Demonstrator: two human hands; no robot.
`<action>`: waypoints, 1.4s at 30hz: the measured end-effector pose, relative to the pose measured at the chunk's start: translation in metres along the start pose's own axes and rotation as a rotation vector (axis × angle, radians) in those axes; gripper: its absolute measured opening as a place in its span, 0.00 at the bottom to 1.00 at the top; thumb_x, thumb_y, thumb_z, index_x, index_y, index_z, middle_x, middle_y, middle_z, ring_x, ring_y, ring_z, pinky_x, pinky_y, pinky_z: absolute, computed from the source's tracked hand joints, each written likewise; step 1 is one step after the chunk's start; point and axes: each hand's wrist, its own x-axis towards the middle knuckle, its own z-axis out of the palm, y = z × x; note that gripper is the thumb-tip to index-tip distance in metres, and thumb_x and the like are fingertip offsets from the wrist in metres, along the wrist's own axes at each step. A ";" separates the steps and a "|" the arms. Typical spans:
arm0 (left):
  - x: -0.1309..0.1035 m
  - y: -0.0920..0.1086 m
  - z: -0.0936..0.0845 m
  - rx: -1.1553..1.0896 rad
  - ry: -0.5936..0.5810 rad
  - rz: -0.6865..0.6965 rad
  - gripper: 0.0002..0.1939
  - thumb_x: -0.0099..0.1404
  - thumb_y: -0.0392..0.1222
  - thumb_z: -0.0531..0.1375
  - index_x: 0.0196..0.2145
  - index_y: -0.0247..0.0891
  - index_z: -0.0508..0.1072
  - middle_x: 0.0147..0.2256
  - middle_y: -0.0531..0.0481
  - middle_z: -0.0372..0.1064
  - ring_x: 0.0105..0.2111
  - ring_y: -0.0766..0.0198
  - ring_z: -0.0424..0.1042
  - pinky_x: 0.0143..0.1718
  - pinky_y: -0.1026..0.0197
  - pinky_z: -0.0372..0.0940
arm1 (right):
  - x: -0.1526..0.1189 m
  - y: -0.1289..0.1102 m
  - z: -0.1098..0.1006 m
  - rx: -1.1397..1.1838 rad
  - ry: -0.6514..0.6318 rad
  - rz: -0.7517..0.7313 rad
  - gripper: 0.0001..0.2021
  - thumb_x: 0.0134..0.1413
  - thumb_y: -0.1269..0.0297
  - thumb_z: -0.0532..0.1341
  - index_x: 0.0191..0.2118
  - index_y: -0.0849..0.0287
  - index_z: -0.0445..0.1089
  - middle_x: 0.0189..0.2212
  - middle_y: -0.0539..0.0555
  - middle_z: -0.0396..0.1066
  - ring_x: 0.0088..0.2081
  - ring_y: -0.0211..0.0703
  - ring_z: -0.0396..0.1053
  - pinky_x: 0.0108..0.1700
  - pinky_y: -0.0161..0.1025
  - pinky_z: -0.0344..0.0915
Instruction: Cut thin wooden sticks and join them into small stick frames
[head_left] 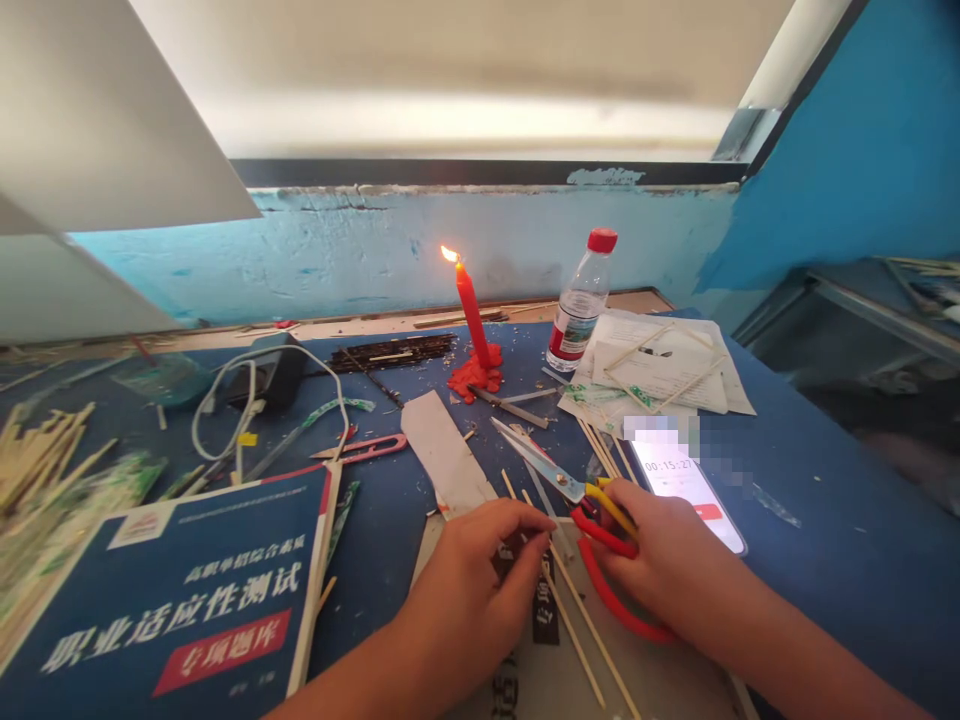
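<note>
Scissors [592, 520] in closed right fingers [630, 520], thin sticks [577, 620] pinched under left fingers [525, 530]; capped bottle [581, 305] contents indiscernible.

a makeshift craft desk in a plain room
blue tabletop [825, 480] against a flaking blue wall [337, 250], strewn with bamboo sticks [45, 450], a lit candle [472, 315], a study book [187, 590] at its near left edge.

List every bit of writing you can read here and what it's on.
"职业适应性测试" and "专项题库": cover of the blue book.
"00:15:27": phone screen, beside the right hand.
Water bottle label: too small to read.
Sheet under the left hand: print unreadable.
</note>
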 end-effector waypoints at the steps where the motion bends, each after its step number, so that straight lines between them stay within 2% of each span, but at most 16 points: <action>1: 0.000 0.000 0.000 -0.005 0.001 0.001 0.12 0.71 0.41 0.58 0.40 0.37 0.81 0.33 0.46 0.78 0.30 0.60 0.73 0.34 0.59 0.66 | 0.000 -0.001 0.001 -0.005 0.005 0.008 0.05 0.49 0.70 0.64 0.33 0.56 0.68 0.27 0.52 0.74 0.27 0.41 0.65 0.28 0.35 0.52; 5: 0.000 -0.001 0.002 -0.054 0.001 -0.043 0.12 0.70 0.43 0.58 0.39 0.38 0.81 0.31 0.47 0.78 0.28 0.60 0.72 0.32 0.59 0.66 | 0.001 0.000 -0.001 0.040 -0.010 0.031 0.05 0.48 0.70 0.65 0.30 0.56 0.67 0.26 0.51 0.73 0.26 0.40 0.64 0.28 0.36 0.53; 9: 0.001 0.001 0.004 -0.288 -0.035 -0.176 0.11 0.67 0.47 0.63 0.36 0.37 0.79 0.29 0.49 0.78 0.27 0.61 0.74 0.29 0.62 0.67 | -0.002 -0.001 -0.007 0.473 -0.178 0.034 0.06 0.55 0.65 0.66 0.35 0.57 0.69 0.29 0.49 0.73 0.30 0.39 0.66 0.30 0.34 0.59; 13: 0.004 0.005 0.004 -0.629 -0.124 -0.346 0.14 0.64 0.52 0.66 0.35 0.36 0.76 0.23 0.52 0.75 0.18 0.66 0.70 0.20 0.64 0.65 | -0.006 -0.011 -0.011 0.794 -0.362 0.044 0.10 0.53 0.68 0.70 0.34 0.58 0.67 0.24 0.43 0.67 0.24 0.32 0.61 0.27 0.30 0.57; 15: 0.004 0.006 0.003 -0.718 -0.135 -0.347 0.15 0.63 0.52 0.68 0.34 0.35 0.76 0.23 0.52 0.75 0.19 0.66 0.71 0.22 0.64 0.67 | -0.006 -0.018 -0.010 0.876 -0.412 0.031 0.11 0.52 0.69 0.71 0.35 0.58 0.68 0.25 0.42 0.67 0.25 0.32 0.63 0.28 0.30 0.59; 18: 0.005 0.005 0.000 -0.783 -0.118 -0.331 0.15 0.63 0.51 0.69 0.33 0.35 0.76 0.24 0.51 0.76 0.22 0.67 0.73 0.26 0.65 0.69 | -0.006 -0.023 -0.004 0.973 -0.435 0.015 0.11 0.52 0.67 0.72 0.39 0.58 0.70 0.30 0.46 0.73 0.31 0.35 0.70 0.34 0.32 0.65; 20: 0.005 0.004 -0.002 -0.808 -0.090 -0.323 0.14 0.63 0.50 0.69 0.33 0.35 0.77 0.24 0.52 0.76 0.23 0.68 0.72 0.28 0.65 0.69 | -0.005 -0.022 0.000 1.018 -0.437 0.020 0.11 0.54 0.66 0.71 0.39 0.58 0.69 0.32 0.47 0.74 0.27 0.32 0.68 0.30 0.30 0.63; 24: 0.009 0.000 -0.008 -0.828 -0.037 -0.306 0.14 0.64 0.50 0.69 0.34 0.35 0.76 0.25 0.52 0.76 0.24 0.65 0.75 0.29 0.64 0.71 | -0.005 -0.017 0.004 1.036 -0.421 0.068 0.10 0.59 0.64 0.68 0.35 0.56 0.66 0.24 0.41 0.68 0.18 0.27 0.58 0.20 0.28 0.52; 27: 0.012 -0.003 -0.009 -0.827 0.004 -0.296 0.15 0.64 0.51 0.69 0.35 0.35 0.76 0.28 0.50 0.77 0.27 0.64 0.76 0.31 0.63 0.73 | -0.004 -0.013 0.005 0.975 -0.427 0.086 0.11 0.56 0.65 0.70 0.35 0.57 0.66 0.23 0.41 0.66 0.18 0.27 0.58 0.20 0.28 0.52; 32: 0.012 -0.005 -0.008 -0.835 0.006 -0.301 0.15 0.63 0.51 0.70 0.33 0.35 0.75 0.25 0.51 0.76 0.24 0.65 0.76 0.29 0.63 0.74 | -0.001 -0.014 0.008 0.982 -0.447 0.004 0.13 0.54 0.65 0.73 0.35 0.59 0.68 0.28 0.44 0.70 0.23 0.27 0.61 0.25 0.26 0.57; 37: 0.011 0.000 -0.008 -0.825 0.020 -0.331 0.16 0.61 0.50 0.71 0.31 0.35 0.75 0.24 0.51 0.76 0.23 0.65 0.75 0.29 0.63 0.74 | -0.003 -0.012 0.010 1.048 -0.496 0.028 0.14 0.56 0.59 0.72 0.35 0.57 0.66 0.27 0.43 0.69 0.18 0.25 0.60 0.19 0.27 0.55; 42: 0.010 0.004 -0.006 -0.820 -0.013 -0.366 0.17 0.60 0.52 0.71 0.31 0.36 0.74 0.24 0.50 0.77 0.23 0.65 0.76 0.27 0.65 0.71 | -0.004 -0.007 0.011 1.055 -0.493 0.017 0.11 0.57 0.67 0.70 0.36 0.57 0.66 0.27 0.43 0.70 0.17 0.24 0.59 0.18 0.26 0.55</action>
